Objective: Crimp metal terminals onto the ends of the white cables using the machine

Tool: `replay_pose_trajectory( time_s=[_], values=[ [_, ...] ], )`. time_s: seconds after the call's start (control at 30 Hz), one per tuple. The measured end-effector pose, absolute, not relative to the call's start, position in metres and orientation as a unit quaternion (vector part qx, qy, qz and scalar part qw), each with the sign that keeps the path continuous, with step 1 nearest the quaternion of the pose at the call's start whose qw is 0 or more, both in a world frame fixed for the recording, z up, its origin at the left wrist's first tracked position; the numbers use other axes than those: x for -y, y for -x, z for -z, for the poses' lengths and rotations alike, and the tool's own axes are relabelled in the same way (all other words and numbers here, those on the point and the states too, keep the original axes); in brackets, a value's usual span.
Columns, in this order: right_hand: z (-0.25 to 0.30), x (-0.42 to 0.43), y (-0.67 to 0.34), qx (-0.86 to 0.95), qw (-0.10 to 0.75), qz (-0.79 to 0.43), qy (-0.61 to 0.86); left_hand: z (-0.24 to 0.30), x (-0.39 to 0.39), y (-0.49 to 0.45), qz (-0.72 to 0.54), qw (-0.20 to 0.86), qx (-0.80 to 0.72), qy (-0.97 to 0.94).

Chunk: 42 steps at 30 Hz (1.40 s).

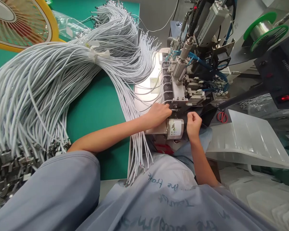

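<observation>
My left hand (159,114) is closed round a white cable (174,110), whose end sticks out past the fingertips toward the machine (179,91). Several other white cables run into the row of dark slots (167,85) along the machine's left side. To the right, my right hand (194,125) is raised with its fingers pinched together; what they hold, if anything, is too small to make out. Between the hands, below the slots, sits a clear container with a white label (175,129). A large tied bundle of white cables (69,64) lies to the left.
A yellow fan (54,27) stands at the upper left on the green mat (91,99). Metal connectors (12,170) hang at the left edge. Red scissors (222,117), a solder wire spool (261,32), a control box (279,73) and a white plastic sheet (255,138) are on the right.
</observation>
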State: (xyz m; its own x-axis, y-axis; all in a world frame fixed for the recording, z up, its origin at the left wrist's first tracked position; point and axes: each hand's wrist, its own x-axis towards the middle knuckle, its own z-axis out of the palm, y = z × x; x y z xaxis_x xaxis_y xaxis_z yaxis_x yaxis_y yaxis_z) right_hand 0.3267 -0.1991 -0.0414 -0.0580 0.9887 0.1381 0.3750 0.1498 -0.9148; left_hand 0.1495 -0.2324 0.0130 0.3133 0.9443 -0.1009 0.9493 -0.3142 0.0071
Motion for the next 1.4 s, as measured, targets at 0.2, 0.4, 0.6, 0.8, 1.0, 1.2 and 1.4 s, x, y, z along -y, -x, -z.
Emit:
replay_pose_trajectory(
  time_s=[0.2, 0.4, 0.6, 0.8, 1.0, 1.2, 1.4],
  values=[
    [0.035, 0.289, -0.308, 0.709, 0.212, -0.535, 0.407, -0.012, 0.229, -0.148, 0.045, 0.027, -0.648, -0.760],
    [0.057, 0.316, -0.284, 0.719, 0.102, -0.599, 0.338, -0.013, 0.227, -0.149, 0.040, 0.027, -0.650, -0.759],
    [0.023, 0.288, -0.320, 0.747, 0.153, -0.502, 0.409, -0.019, 0.248, -0.171, -0.144, 0.118, -0.507, -0.842],
    [-0.005, 0.251, -0.357, 0.655, 0.317, -0.499, 0.471, -0.006, 0.260, -0.180, -0.319, 0.319, -0.406, -0.795],
    [-0.002, 0.256, -0.348, 0.563, 0.490, -0.489, 0.451, -0.008, 0.251, -0.173, -0.389, 0.292, -0.386, -0.784],
    [0.003, 0.261, -0.346, 0.538, 0.531, -0.517, 0.402, -0.017, 0.252, -0.170, -0.370, 0.246, -0.373, -0.815],
    [-0.005, 0.260, -0.344, 0.579, 0.516, -0.464, 0.429, -0.021, 0.256, -0.172, -0.365, 0.292, -0.366, -0.805]
  ],
)
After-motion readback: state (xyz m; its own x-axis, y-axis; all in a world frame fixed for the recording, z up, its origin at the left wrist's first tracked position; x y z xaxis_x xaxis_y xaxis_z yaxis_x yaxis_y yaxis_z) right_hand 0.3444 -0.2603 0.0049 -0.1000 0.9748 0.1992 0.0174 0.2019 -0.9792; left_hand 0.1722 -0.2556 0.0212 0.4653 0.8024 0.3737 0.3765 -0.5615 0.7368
